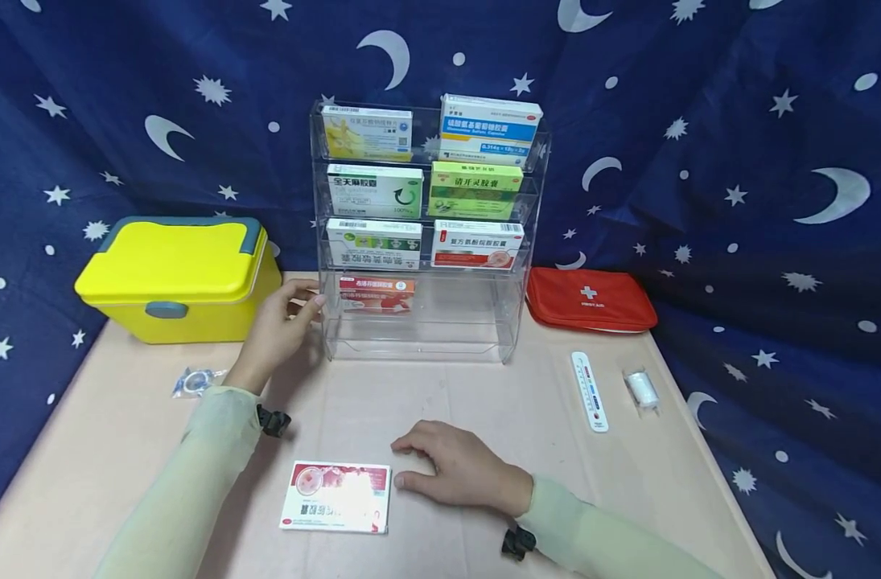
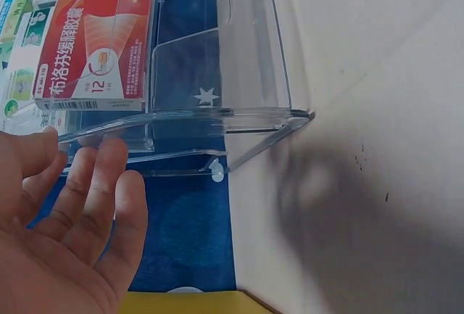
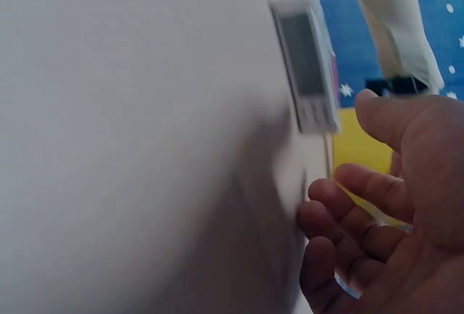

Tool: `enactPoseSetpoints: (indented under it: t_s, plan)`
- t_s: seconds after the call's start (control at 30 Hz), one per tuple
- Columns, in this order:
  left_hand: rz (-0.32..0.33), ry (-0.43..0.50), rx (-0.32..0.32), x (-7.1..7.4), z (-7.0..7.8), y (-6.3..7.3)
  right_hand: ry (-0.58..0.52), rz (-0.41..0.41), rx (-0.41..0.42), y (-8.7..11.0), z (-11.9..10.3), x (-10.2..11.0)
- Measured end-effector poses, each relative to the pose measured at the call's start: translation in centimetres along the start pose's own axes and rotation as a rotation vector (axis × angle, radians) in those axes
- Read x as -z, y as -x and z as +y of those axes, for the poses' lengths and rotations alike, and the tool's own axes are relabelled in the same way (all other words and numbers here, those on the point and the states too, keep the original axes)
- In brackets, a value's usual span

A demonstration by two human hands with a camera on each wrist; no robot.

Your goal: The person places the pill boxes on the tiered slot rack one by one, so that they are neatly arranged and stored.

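My left hand (image 1: 284,322) is at the left side of the clear acrylic rack (image 1: 418,351), its fingertips touching or very near the side wall. In the left wrist view, loosely bent fingers (image 2: 130,212) meet the edge of that wall. A red medicine box (image 1: 377,295) stands in the lowest tier, on the left. On the table, a white and red medicine box (image 1: 335,498) lies flat, its print upside down to me. Just right of it is my right hand (image 1: 462,466), fingers relaxed and holding nothing. The right wrist view shows this box (image 3: 304,67) beyond the thumb.
Several medicine boxes fill the upper tiers, among them a green box (image 1: 475,191). A yellow case (image 1: 179,265) and a small plastic packet (image 1: 197,382) are left. To the right lie a red first-aid pouch (image 1: 592,301), a thermometer (image 1: 590,392) and a white roll (image 1: 641,389).
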State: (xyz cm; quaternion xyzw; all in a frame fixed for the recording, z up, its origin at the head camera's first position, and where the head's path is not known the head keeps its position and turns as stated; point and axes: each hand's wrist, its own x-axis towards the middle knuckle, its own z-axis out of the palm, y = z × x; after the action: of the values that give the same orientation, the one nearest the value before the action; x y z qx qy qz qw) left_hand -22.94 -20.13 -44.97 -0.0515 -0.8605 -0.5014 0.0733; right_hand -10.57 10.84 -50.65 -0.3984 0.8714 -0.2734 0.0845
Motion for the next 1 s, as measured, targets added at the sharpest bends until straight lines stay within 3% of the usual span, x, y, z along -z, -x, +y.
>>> enactPoseSetpoints:
  t_s: [0.2, 0.5, 0.73, 1.0]
  plan:
    - [-0.003, -0.005, -0.003, 0.1, -0.1, 0.1, 0.043, 0.006, 0.019, 0.4, -1.2, -1.6]
    - [0.001, -0.017, -0.011, 0.1, -0.2, 0.0, 0.061, 0.013, 0.012, -0.4, -1.8, -2.3]
    - [0.0, -0.017, -0.022, 0.1, -0.3, 0.0, 0.003, 0.007, -0.086, -1.0, -0.4, -0.3]
    - [0.01, -0.031, -0.042, 0.0, -0.1, 0.1, -0.004, 0.117, -0.149, -1.7, 1.5, 2.0]
